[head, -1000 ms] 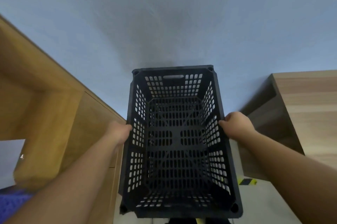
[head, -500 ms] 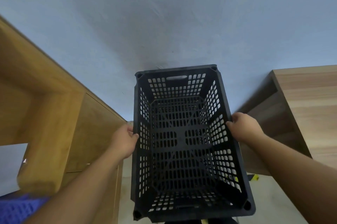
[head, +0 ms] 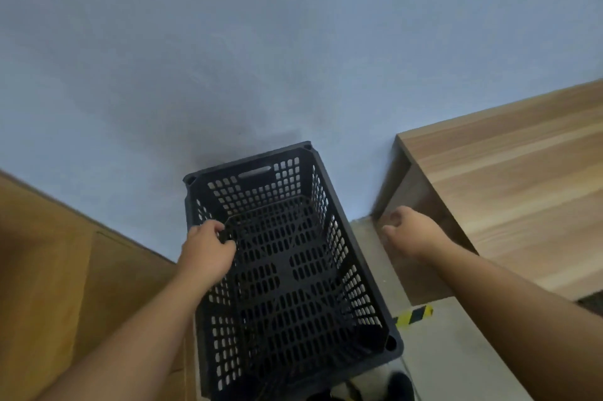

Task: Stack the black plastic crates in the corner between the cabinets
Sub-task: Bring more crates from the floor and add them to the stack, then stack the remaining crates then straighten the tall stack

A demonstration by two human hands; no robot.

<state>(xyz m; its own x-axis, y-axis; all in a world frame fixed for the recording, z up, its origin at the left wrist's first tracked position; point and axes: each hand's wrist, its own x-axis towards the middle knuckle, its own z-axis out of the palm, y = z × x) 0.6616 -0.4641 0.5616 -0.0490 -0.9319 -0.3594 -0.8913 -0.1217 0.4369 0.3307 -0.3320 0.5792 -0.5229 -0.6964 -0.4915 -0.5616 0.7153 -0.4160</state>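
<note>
A black perforated plastic crate (head: 293, 270) stands against the blue wall in the gap between two wooden cabinets, its open top facing me. My left hand (head: 207, 252) grips the crate's left rim, fingers hooked over the edge. My right hand (head: 412, 232) hovers to the right of the crate, apart from it, fingers loosely curled and holding nothing. What lies under the crate is hidden.
A wooden cabinet (head: 65, 270) flanks the crate on the left and a lighter wooden cabinet (head: 505, 191) on the right. Grey floor (head: 440, 351) with a yellow-black tape strip (head: 412, 315) lies to the right of the crate. The blue wall (head: 261, 57) is behind.
The crate has gone down into the gap and now sits lower and skewed. My right hand has let go of the right rim and moved away to the right; my left hand still holds the left rim.
</note>
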